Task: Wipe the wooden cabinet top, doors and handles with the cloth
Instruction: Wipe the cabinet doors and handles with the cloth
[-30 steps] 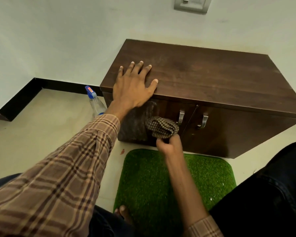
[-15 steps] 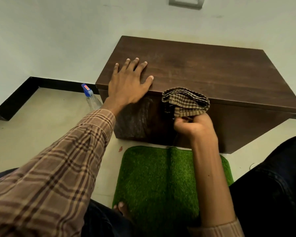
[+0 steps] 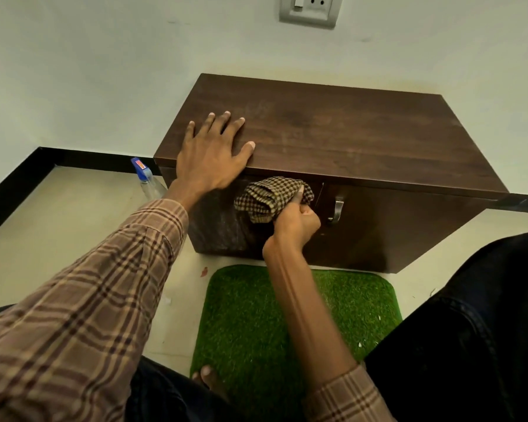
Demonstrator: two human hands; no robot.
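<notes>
The person's left hand (image 3: 209, 153) lies flat and open on the near left corner of the dark wooden cabinet top (image 3: 342, 132), fingers spread and holding nothing. The right hand (image 3: 296, 223) is closed in a fist around a bunched checked cloth (image 3: 272, 194), which is pressed against the upper part of the left door (image 3: 223, 220), just under the overhanging edge of the top. One metal handle (image 3: 336, 210) shows on the right door (image 3: 409, 229), just beside the fist; the left door's handle is hidden behind the hand and cloth. A spray bottle (image 3: 148, 181) with a blue head stands on the floor by the cabinet's left side. A green grass-like mat (image 3: 357, 303) lies in front of the doors.
</notes>
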